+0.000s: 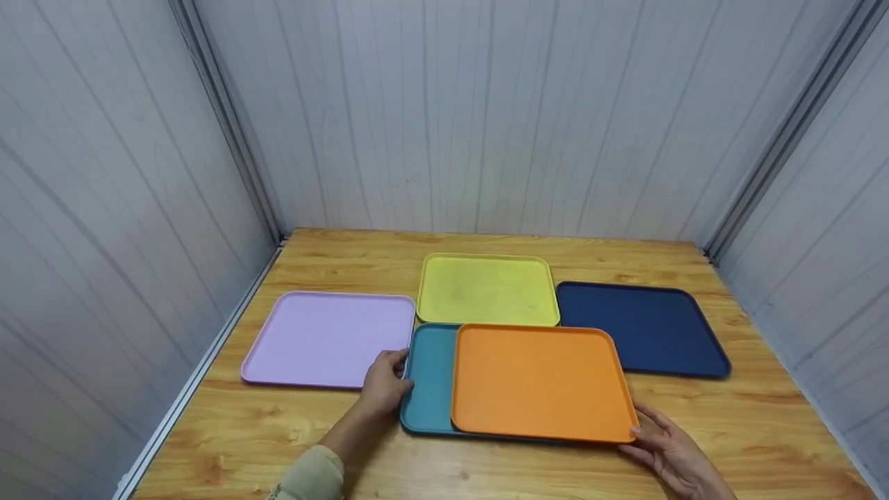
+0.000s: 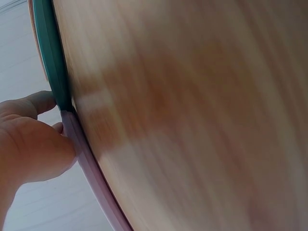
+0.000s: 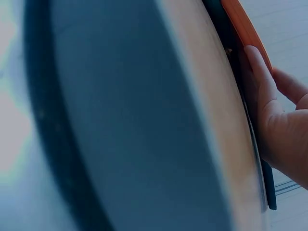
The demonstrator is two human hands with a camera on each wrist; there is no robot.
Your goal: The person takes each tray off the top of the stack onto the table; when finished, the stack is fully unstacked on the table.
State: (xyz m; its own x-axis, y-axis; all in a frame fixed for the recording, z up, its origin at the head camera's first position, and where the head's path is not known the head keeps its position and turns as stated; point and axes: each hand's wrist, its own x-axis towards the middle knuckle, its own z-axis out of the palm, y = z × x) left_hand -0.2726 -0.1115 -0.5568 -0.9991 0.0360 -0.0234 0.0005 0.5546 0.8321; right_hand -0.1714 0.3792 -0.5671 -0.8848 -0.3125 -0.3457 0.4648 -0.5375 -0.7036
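Observation:
An orange tray [image 1: 542, 382] lies over much of a teal tray [image 1: 430, 378], whose left part and a thin front strip show. My right hand [image 1: 674, 451] grips the orange tray's front right corner, thumb at the rim and fingers at the side and beneath; in the right wrist view the fingers [image 3: 262, 79] lie along that edge. At the teal tray's left edge, my left hand [image 1: 384, 385] holds the rim, its bent fingers beside the lilac tray [image 1: 333, 340]. The left wrist view shows a fingertip [image 2: 45, 101] against the teal side; other fingers are partly hidden.
A yellow tray [image 1: 486, 288] lies behind the teal and orange ones. To the right is a navy tray [image 1: 642, 330]. All rest on a wood-grain table [image 1: 243, 444] with pale panel walls [image 1: 444, 118] at the back and both sides.

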